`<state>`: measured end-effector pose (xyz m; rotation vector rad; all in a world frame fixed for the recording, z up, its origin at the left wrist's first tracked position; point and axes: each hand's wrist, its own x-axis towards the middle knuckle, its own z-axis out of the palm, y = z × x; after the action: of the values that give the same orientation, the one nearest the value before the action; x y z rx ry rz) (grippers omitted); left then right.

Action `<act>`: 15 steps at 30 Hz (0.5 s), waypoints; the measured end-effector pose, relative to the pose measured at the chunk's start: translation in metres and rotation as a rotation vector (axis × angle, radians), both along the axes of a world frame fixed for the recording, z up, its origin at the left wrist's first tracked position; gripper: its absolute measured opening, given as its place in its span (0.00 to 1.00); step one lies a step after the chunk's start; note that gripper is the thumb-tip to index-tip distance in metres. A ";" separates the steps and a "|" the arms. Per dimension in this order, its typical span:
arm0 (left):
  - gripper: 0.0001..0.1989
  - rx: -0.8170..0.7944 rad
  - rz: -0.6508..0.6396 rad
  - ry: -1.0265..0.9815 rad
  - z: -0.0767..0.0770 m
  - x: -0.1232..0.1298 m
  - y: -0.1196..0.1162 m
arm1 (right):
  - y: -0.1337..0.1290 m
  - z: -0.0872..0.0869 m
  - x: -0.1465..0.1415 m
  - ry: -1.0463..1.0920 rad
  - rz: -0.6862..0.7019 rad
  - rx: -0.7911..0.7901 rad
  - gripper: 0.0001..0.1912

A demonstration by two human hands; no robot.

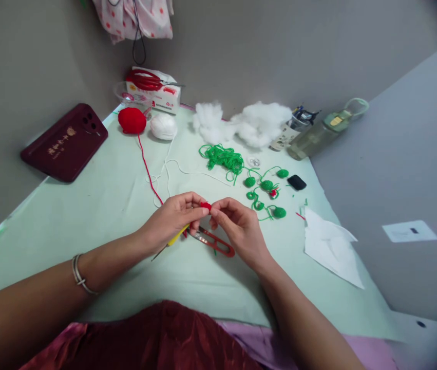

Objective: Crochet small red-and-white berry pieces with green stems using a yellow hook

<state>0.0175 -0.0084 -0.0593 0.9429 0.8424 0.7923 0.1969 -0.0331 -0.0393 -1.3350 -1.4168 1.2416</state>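
Observation:
Between my two hands is a small red crochet piece (pixel 205 206), pinched by the fingertips of both. My left hand (pixel 182 215) has thumb and forefinger on its left side. Below that palm a yellow-handled crochet hook (pixel 178 235) sticks out, its metal tip pointing down and left; how it is held is partly hidden. From the right, my right hand (pixel 237 223) grips the piece with thumb and forefinger. Red yarn (pixel 149 173) runs from a red ball (pixel 132 120) to my left hand. Under the hands lie orange-handled thread snips (pixel 218 244), partly covered.
Green yarn (pixel 222 158), small green crochet balls (pixel 266 185) and white stuffing (pixel 259 123) lie behind my hands. A white yarn ball (pixel 163 126), a box with red scissors (pixel 145 80), a phone (pixel 66 144), a bottle (pixel 320 136) and white paper (pixel 329 246) surround them.

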 end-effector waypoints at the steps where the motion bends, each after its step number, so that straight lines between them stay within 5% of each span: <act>1: 0.07 -0.008 0.001 0.000 0.000 0.000 0.000 | 0.000 0.000 0.000 -0.007 0.001 -0.008 0.10; 15: 0.09 -0.096 0.025 -0.003 0.004 -0.007 0.005 | 0.004 0.008 0.007 0.057 -0.046 -0.039 0.05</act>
<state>0.0105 -0.0030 -0.0549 0.8479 0.8839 0.7681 0.2041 -0.0294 -0.0309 -1.3405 -1.3215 1.2732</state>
